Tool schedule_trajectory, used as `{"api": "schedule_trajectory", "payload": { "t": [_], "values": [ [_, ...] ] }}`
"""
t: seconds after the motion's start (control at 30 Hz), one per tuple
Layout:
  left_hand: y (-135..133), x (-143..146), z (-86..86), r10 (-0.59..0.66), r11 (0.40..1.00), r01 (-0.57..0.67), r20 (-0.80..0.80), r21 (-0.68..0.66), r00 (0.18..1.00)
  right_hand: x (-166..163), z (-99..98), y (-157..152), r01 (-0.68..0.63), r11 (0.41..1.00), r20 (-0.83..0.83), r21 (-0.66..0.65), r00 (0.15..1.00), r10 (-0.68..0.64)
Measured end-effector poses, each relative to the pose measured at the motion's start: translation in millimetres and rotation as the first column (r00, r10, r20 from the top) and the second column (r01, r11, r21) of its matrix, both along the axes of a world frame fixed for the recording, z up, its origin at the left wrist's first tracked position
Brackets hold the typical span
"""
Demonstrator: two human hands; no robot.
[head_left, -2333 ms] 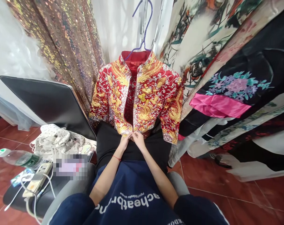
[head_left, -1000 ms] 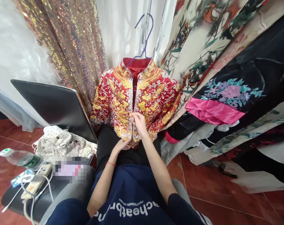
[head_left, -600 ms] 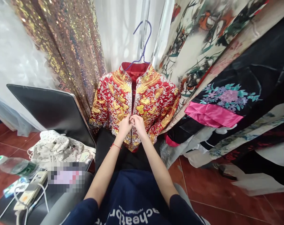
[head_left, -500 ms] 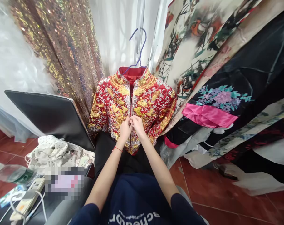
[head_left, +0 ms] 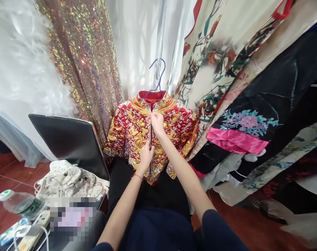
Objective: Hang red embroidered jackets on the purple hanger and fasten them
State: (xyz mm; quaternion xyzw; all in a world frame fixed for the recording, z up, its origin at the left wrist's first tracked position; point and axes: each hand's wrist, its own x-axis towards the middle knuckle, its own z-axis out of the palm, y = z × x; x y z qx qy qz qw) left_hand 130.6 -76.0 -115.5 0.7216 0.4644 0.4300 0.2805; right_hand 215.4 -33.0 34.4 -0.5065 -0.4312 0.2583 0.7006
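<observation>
A red jacket point(head_left: 127, 129) with gold and silver embroidery hangs in front of me on a purple wire hanger point(head_left: 158, 75). My right hand point(head_left: 156, 121) pinches the front opening high up, just below the collar. My left hand point(head_left: 146, 157) grips the same front edge lower down, at mid-chest. Both hands are closed on the fabric. The jacket's hem hangs over black cloth point(head_left: 137, 188) below it.
A sequined gold drape point(head_left: 82, 59) and white tulle point(head_left: 20, 69) hang at the left. Printed robes and a black robe with pink trim point(head_left: 237, 139) crowd the right. At lower left stand a dark open case point(head_left: 67, 139), a spotted bag point(head_left: 69, 179), a water bottle point(head_left: 20, 204) and a power strip point(head_left: 34, 232).
My hands climbed from the hem up the front opening. The right hand has gone up near the collar while the left stays at mid-chest. The view tilted upward.
</observation>
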Motion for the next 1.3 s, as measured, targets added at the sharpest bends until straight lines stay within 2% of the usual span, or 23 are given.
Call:
{"api": "schedule_trajectory", "payload": {
  "t": [0.17, 0.23, 0.3, 0.37, 0.43, 0.53, 0.6, 0.7, 0.77, 0.83, 0.9, 0.93, 1.0, 1.07, 1.13, 1.2, 1.3],
  "values": [
    [2.8, -1.5, -1.7, -0.025, 1.000, 0.025, 0.028, 0.007, 0.999, -2.6, 2.6, 9.9, 0.039, 0.995, -0.008, 0.087, 0.999, -0.038],
    [10.1, -6.2, 0.0, -0.060, 0.998, 0.060, -0.009, 0.012, 0.998, -0.8, -2.6, 5.9, 0.025, 0.994, 0.075, 0.103, 0.997, -0.032],
    [21.9, -11.9, 10.7, -0.111, 0.991, 0.116, -0.087, 0.061, 0.990, 4.3, -8.2, 1.0, 0.000, 0.997, 0.214, 0.077, 0.977, -0.017],
    [36.3, -17.2, 34.3, -0.105, 0.972, 0.131, -0.143, 0.193, 0.984, 11.9, -11.5, -1.5, -0.015, 1.000, 0.337, 0.026, 0.941, 0.005],
    [51.1, -21.3, 69.9, -0.014, 0.921, 0.059, -0.118, 0.386, 0.993, 19.9, -10.9, 0.1, -0.011, 1.000, 0.406, -0.020, 0.914, 0.018],
    [72.0, -26.5, 131.4, 0.147, 0.781, -0.042, -0.118, 0.624, 0.982, 29.4, -4.2, 8.5, 0.066, 0.995, 0.529, -0.071, 0.848, -0.018],
    [84.4, -29.7, 165.6, 0.202, 0.722, -0.019, -0.185, 0.691, 0.962, 33.6, 2.6, 13.6, 0.161, 0.984, 0.606, -0.071, 0.791, -0.086],
    [100.9, -34.4, 195.8, 0.206, 0.715, 0.027, -0.247, 0.699, 0.947, 38.1, 14.7, 11.9, 0.266, 0.962, 0.689, -0.053, 0.707, -0.157],
    [112.2, -38.8, 203.6, 0.185, 0.730, 0.052, -0.269, 0.682, 0.945, 41.8, 24.0, 3.6, 0.263, 0.965, 0.796, 0.005, 0.583, -0.163],
    [123.7, -44.6, 206.4, 0.137, 0.768, 0.108, -0.327, 0.631, 0.935, 48.3, 34.4, -7.2, 0.222, 0.962, 0.903, 0.157, 0.362, -0.230],
    [133.1, -51.2, 208.1, 0.081, 0.813, 0.174, -0.404, 0.556, 0.911, 59.2, 46.3, -16.3, 0.182, 0.930, 0.925, 0.320, 0.150, -0.348],
    [136.2, -54.1, 209.4, 0.065, 0.827, 0.192, -0.428, 0.529, 0.901, 66.3, 52.5, -19.5, 0.181, 0.912, 0.917, 0.367, 0.093, -0.388],
    [138.5, -57.3, 213.9, 0.076, 0.827, 0.182, -0.427, 0.532, 0.901, 83.5, 64.6, -22.6, 0.189, 0.909, 0.922, 0.372, 0.037, -0.385],
    [136.8, -55.0, 220.9, 0.106, 0.801, 0.149, -0.382, 0.581, 0.918, 102.1, 74.1, -22.8, 0.165, 0.928, 0.939, 0.333, 0.034, -0.343],
    [133.9, -47.0, 228.6, 0.109, 0.776, 0.133, -0.339, 0.617, 0.934, 119.2, 79.0, -21.8, 0.117, 0.944, 0.941, 0.310, 0.105, -0.322],
    [133.1, -36.9, 233.8, 0.072, 0.783, 0.124, -0.287, 0.610, 0.955, 132.9, 78.4, -21.1, 0.082, 0.950, 0.919, 0.301, 0.240, -0.312],
    [140.3, -32.1, 231.1, -0.080, 0.846, 0.189, -0.232, 0.499, 0.969, 147.1, 67.9, -23.0, 0.036, 0.967, 0.860, 0.253, 0.450, -0.242]
  ]
}}
